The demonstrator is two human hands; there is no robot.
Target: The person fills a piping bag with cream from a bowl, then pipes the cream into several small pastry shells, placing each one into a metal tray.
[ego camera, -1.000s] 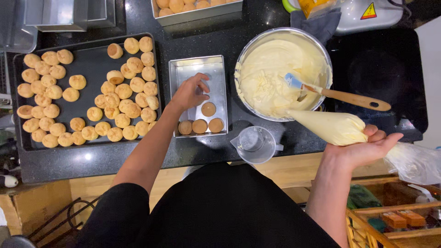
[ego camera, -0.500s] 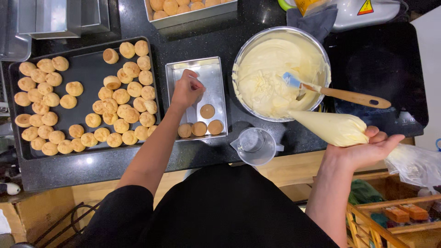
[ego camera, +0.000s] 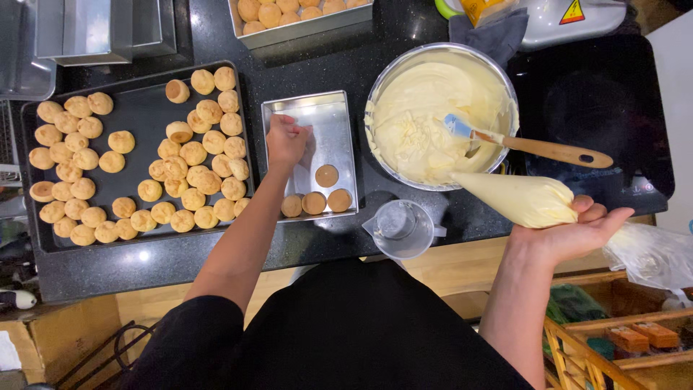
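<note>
A black speckled tabletop (ego camera: pixel 346 245) carries everything. At the left lies a dark baking tray (ego camera: pixel 137 108) crowded with small round golden puffs (ego camera: pixel 195 153). Just right of it sits a small rectangular metal pan (ego camera: pixel 339 126) with 4 puffs in it: 3 in a row along its near edge and 1 (ego camera: pixel 326 175) just above them. Further right stands a large metal bowl (ego camera: pixel 382 87) full of pale cream, a blue-bladed spatula with a wooden handle (ego camera: pixel 548 150) leaning out over its rim. A clear measuring cup (ego camera: pixel 401 228) stands near the tabletop's front edge, between the pan and the bowl. Another metal pan of puffs (ego camera: pixel 303 14) sits at the far edge.

The left hand (ego camera: pixel 286 141) hovers over the left edge of the small pan, its fingers curled into a loose fist; I cannot tell whether they have hold of anything. The lone puff lies just right of that hand, apart from it.

The right hand (ego camera: pixel 577 231) is palm-up at the tabletop's front right, fingers loosely open, cradling a filled piping bag (ego camera: pixel 520 198) whose tip points toward the bowl.
</note>
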